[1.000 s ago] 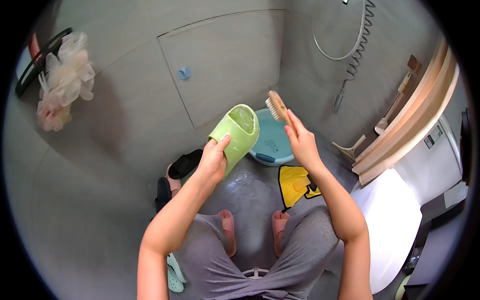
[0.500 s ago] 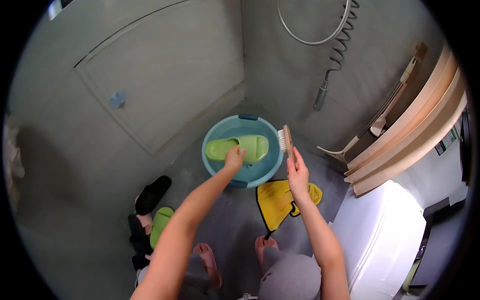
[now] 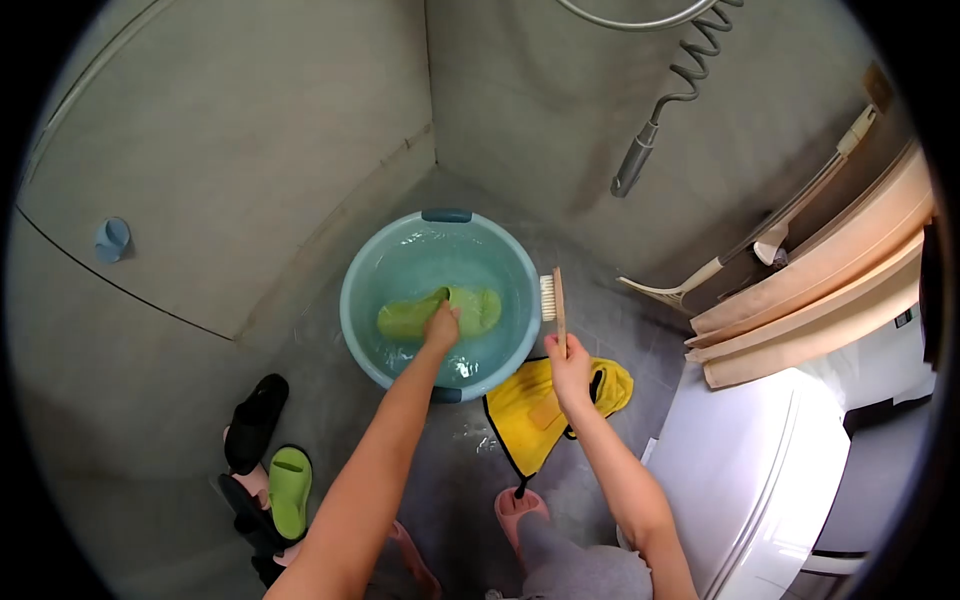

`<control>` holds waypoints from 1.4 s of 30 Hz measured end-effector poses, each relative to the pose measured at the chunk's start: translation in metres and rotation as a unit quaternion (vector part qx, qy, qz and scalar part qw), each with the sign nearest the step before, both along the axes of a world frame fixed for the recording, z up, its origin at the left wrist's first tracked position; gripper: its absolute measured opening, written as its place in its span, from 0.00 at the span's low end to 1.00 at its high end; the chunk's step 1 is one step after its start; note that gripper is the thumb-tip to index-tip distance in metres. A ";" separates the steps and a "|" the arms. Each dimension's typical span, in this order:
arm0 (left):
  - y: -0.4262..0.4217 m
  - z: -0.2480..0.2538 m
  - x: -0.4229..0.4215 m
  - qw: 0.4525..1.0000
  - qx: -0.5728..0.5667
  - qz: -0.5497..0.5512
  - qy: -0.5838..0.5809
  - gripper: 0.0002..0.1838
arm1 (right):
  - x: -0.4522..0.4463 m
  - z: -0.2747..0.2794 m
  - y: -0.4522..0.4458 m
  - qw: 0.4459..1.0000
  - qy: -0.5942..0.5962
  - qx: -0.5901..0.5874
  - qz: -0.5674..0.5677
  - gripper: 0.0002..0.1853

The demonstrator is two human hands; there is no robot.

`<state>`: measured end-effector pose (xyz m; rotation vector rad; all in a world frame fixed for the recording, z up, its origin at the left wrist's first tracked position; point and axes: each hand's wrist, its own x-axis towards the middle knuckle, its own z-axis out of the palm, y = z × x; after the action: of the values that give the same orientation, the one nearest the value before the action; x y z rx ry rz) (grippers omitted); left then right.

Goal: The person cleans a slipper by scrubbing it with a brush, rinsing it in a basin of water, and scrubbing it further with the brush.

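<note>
A green slipper lies in the water of a round blue basin. My left hand grips it by the strap near the middle, fingers partly hidden by the strap. Beyond the basin's right rim, my right hand is closed round the wooden handle of a scrub brush. The brush stands upright, its white bristles facing left toward the rim. Below that hand, a yellow cloth with black edging is spread on the floor, beside the basin.
Black slippers and another green slipper lie at the lower left. A shower handle hangs on its coiled hose above. At right stand a white toilet, pinkish curved panels and a long-handled tool.
The slipper has gone down into the water with my left hand, and the water now ripples. My right hand still holds the brush beside the basin. The camera view has shifted.
</note>
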<state>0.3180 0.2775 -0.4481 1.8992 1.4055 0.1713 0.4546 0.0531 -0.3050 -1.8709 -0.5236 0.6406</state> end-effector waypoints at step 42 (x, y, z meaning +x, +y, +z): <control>-0.023 0.027 0.012 0.990 0.003 0.036 -0.135 0.26 | 0.031 -0.036 0.003 0.995 0.093 -0.031 0.023 0.16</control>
<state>0.3305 0.2546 -0.4207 1.7562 1.2894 0.4516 0.4855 0.0564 -0.3411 -1.8374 -0.4295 0.8608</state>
